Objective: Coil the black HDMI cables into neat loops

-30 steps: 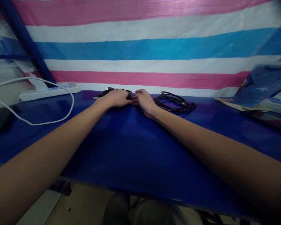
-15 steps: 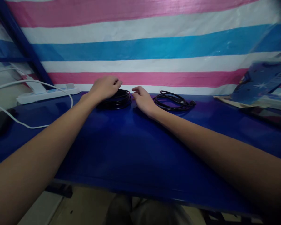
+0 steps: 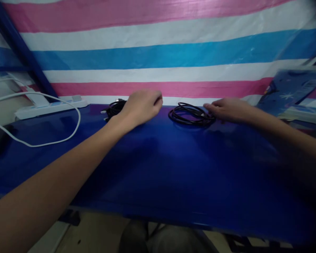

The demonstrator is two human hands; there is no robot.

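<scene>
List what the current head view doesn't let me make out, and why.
All in the head view:
The left black coil: partly hidden by the left hand.
The right hand: blurred; whether it grips the right black coil is unclear.
The white cable: cut off by the left edge.
The blue packet's print: too blurred to read.

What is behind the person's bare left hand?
Above the bare left hand shows the pink, white and blue striped plastic sheet; left of the hand, part of a coiled black cable. The hand covers the coil's remainder; contact can't be told.
</scene>
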